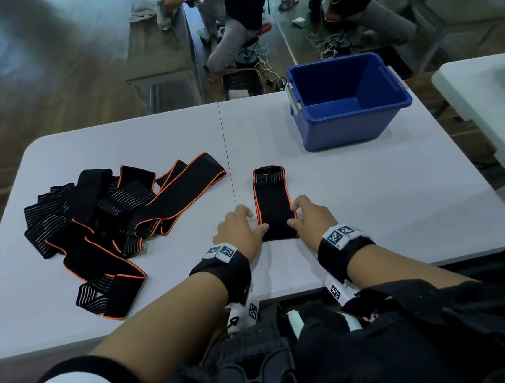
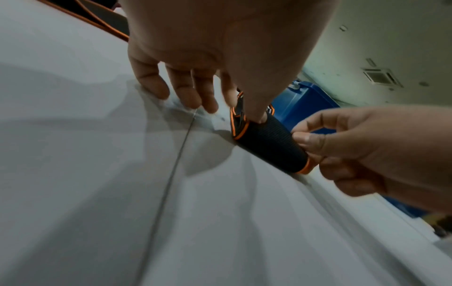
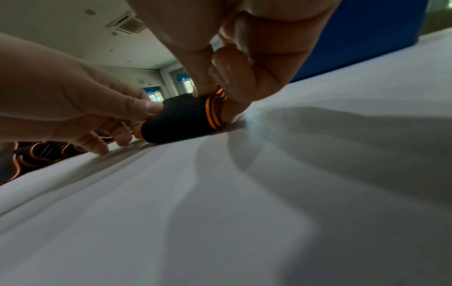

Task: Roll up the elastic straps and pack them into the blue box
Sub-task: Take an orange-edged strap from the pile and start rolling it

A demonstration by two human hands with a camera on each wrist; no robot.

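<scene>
The blue box (image 1: 349,101), smooth plastic with grey latches, stands open at the table's (image 1: 399,192) far right; its visible floor looks bare. The strap (image 1: 274,203), ribbed black elastic edged in orange, lies flat mid-table, its near end rolled. The left hand (image 1: 239,229) and right hand (image 1: 311,218) pinch that roll's ends. Loose straps (image 1: 109,223) lie heaped to the left.

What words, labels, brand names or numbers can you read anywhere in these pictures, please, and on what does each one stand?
No readable text anywhere.
Wristband tags on the left arm and tags on the right arm: black-and-white square code patterns, no letters or numbers.
Strap held by both hands, blue box: no print visible.
</scene>
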